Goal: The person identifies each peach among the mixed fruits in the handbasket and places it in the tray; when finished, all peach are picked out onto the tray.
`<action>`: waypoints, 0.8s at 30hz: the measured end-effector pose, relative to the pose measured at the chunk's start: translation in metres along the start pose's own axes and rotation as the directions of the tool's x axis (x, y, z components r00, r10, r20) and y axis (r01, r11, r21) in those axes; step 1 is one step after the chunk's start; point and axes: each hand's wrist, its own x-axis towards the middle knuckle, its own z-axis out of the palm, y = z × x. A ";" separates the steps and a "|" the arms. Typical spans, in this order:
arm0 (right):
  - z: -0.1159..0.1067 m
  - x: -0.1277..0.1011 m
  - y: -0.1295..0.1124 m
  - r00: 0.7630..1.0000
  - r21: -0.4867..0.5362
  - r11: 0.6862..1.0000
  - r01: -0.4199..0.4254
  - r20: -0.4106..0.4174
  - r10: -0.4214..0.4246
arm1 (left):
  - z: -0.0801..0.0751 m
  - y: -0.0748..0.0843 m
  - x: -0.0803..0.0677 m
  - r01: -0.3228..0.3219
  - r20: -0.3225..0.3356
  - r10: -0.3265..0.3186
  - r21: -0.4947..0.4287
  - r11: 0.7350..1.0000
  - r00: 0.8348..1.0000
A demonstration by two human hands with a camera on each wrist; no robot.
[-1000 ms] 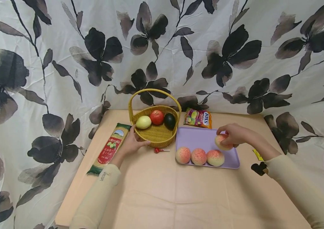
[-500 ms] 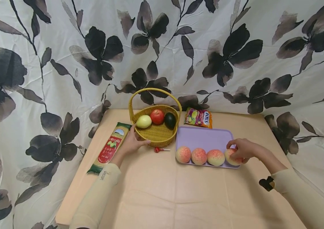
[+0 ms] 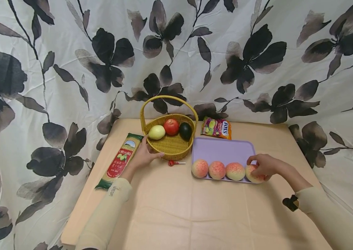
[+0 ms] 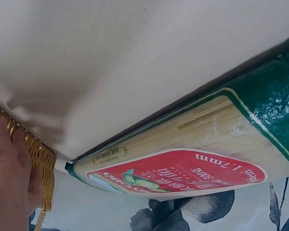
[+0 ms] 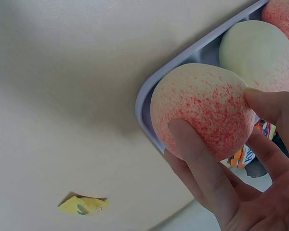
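In the head view, my right hand (image 3: 267, 166) grips a peach (image 5: 207, 108) between thumb and fingers at the near right corner of the lilac tray (image 3: 223, 149). Three more peaches (image 3: 217, 170) sit left of it in a row along the tray's near side. My left hand (image 3: 145, 154) rests against the left front of the yellow wicker basket (image 3: 174, 149), thumb and fingers spread along its wall. Inside the basket lie a pale yellow-green fruit (image 3: 156, 132), a red fruit (image 3: 171, 127) and a dark avocado-like one (image 3: 185, 131).
A spaghetti pack (image 3: 120, 161) lies left of the basket. In front of the basket is a red lollipop (image 3: 175, 163). A FOX'S candy bag (image 3: 216, 127) lies behind the tray. The right wrist view shows a small yellow packet (image 5: 83, 204) on the table (image 3: 195, 211).
My right hand has carried the peach nearer and rightward, lowering it into the tray's near right corner at the end of the row. The left hand has stayed at the basket.
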 end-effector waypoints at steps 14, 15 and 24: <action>0.002 0.003 0.000 1.000 -0.001 1.000 -0.030 -0.009 0.030 | -0.002 0.000 0.002 -0.032 0.003 0.032 -0.025 0.999 0.999; 0.001 0.002 0.000 0.999 -0.005 0.999 -0.031 -0.005 0.031 | -0.002 0.000 0.002 -0.032 0.004 0.032 -0.022 0.999 0.999; -0.001 0.000 -0.003 0.999 -0.151 0.988 0.037 -0.023 -0.040 | 0.000 0.001 0.002 -0.038 0.004 0.039 -0.045 0.998 0.999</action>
